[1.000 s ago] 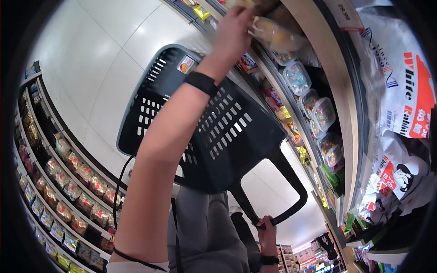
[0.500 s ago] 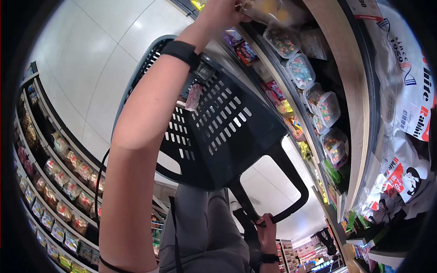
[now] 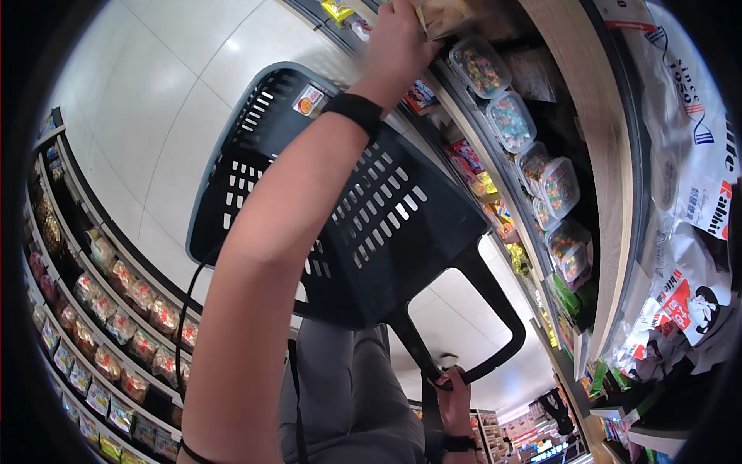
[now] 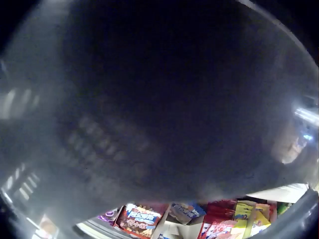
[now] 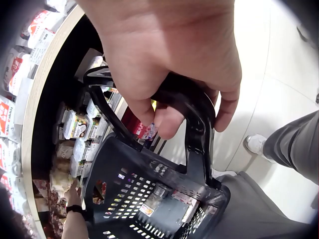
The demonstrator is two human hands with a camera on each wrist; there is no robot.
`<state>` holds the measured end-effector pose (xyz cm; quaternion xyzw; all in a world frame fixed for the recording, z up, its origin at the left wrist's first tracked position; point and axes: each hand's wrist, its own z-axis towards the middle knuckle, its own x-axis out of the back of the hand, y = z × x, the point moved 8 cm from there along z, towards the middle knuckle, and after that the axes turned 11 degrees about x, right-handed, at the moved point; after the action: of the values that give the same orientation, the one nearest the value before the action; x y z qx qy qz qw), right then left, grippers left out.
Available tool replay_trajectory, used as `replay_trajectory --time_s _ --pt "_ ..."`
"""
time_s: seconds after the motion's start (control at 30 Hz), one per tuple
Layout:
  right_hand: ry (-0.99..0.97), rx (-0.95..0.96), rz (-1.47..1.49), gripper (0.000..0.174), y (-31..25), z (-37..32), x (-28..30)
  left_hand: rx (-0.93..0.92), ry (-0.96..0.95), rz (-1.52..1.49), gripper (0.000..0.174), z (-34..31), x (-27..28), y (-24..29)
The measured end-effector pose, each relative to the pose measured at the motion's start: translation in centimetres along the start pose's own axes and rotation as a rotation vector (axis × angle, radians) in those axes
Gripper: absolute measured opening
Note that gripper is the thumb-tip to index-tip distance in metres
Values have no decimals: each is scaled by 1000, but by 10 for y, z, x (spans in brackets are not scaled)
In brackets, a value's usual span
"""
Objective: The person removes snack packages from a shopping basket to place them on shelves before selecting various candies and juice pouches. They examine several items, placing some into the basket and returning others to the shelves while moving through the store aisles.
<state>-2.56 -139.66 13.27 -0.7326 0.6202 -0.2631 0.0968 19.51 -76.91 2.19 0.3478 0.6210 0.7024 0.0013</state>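
Observation:
My right hand (image 3: 454,387) grips the black handle (image 3: 506,363) of a dark shopping basket (image 3: 340,286); the right wrist view shows its fingers curled round the bar. At the upper shelf, my left hand (image 3: 398,50) holds the edge of a clear packet (image 3: 456,17) with pale contents, partly cut off by the top of the head view. In the right wrist view, the left hand (image 5: 74,194) is beside that packet (image 5: 61,180). Small packages, one a clear box (image 5: 162,190), lie in the basket. Dark plastic fills most of the left wrist view.
Clear tubs of colourful sweets (image 3: 510,121) line the shelf on the right, with bright snack packs (image 3: 468,158) on a lower level. White Rabbit bags (image 3: 696,193) fill the shelf above. Across the tiled floor (image 3: 170,100), another shelf carries bagged goods (image 3: 139,294).
My left hand shifts left and up with the packet, then back right towards the shelf. My right hand keeps its grip on the basket handle.

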Motion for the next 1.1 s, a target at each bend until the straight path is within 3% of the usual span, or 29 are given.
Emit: replay_trajectory --time_s 0.13,0.2,0.23,0.3,0.33,0.37,0.43,0.47,0.6,0.7,0.77,0.8,0.83,0.9,0.93,1.0,1.1 --pt "10 -2 31 11 2 -1 -1 134 -22 10 64 -4 -19 -4" --pt "18 -4 38 10 3 -2 -1 166 263 -107 36 -22 -2 -2" --pt "26 -4 40 10 4 -2 -1 162 257 -109 36 -29 -2 -1" --pt "21 -4 60 10 3 -2 -2 -313 56 103 33 -47 -19 39" --pt "12 -4 72 9 3 -2 -2 -458 -63 205 29 -55 -36 54" --pt "12 27 61 9 -1 -2 -5 -462 -74 193 29 -55 -44 59" --pt "58 16 98 8 -3 -3 -7 -771 -117 583 27 -64 -77 81" --pt "64 19 106 8 -4 -3 -8 -715 -256 862 27 -58 -103 70" --pt "63 48 65 8 -7 -6 -9 -572 -482 939 24 -40 -124 54" --pt "-1 70 -15 11 -17 -7 -14 -700 -326 829 29 -51 -96 77" --pt "11 70 37 11 -19 -7 -16 -427 -337 609 71 -58 -52 108" --pt "16 66 43 11 -20 -7 -16 -430 -236 412 73 -69 -28 122" --pt "10 80 26 11 -21 -5 -17 -435 -243 410 73 -77 -15 131" --pt "-20 108 14 11 -19 -4 -13 -487 -394 6 69 -95 7 154" --pt "-20 112 22 11 -17 -3 -11 -483 -398 7 69 -100 5 156" --pt "-18 114 26 11 -18 -2 -12 -569 -436 -313 67 -117 4 175" --pt "-13 103 16 10 -9 -1 -5 -620 -470 -392 64 -140 -18 193"
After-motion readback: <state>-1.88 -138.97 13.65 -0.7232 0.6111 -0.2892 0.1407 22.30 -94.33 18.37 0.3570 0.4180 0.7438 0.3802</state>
